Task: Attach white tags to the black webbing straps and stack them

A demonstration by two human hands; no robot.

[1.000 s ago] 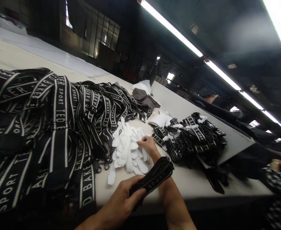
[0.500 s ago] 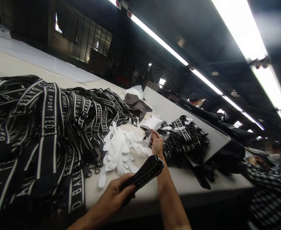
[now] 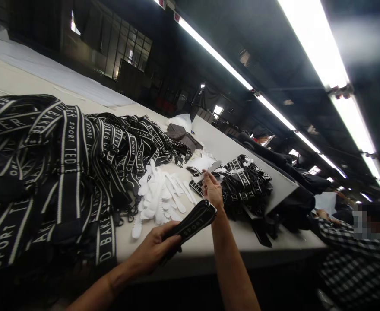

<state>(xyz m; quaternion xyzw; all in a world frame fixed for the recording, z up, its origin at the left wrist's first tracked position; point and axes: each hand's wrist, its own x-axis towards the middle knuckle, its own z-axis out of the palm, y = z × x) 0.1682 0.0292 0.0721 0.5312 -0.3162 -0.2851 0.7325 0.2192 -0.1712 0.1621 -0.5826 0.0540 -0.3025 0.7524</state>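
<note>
My left hand [image 3: 154, 246] grips a folded black strap [image 3: 191, 226] with white edge lines and the word SPORT on it. Farther forward, my right hand [image 3: 213, 190] pinches a white toothed strip [image 3: 213, 166] between thumb and fingertips. A loose heap of similar white strips [image 3: 157, 194] lies on the table to the left of that hand. Just past my right fingers is a white piece [image 3: 199, 163] on top of other straps. Bundled straps [image 3: 242, 181], some with white bands around them, are piled to the right.
A large pile of black lettered straps [image 3: 70, 172] covers the left of the pale table [image 3: 128, 255]. Dark grey folded pieces [image 3: 183, 136] and a white plastic bag [image 3: 181, 122] sit farther back. A person in a checked sleeve [image 3: 345, 263] is at the right.
My right hand has drawn the white strip away from the heap, and the strip now points up and right. My left hand still holds the folded strap. The view has shifted slightly.
</note>
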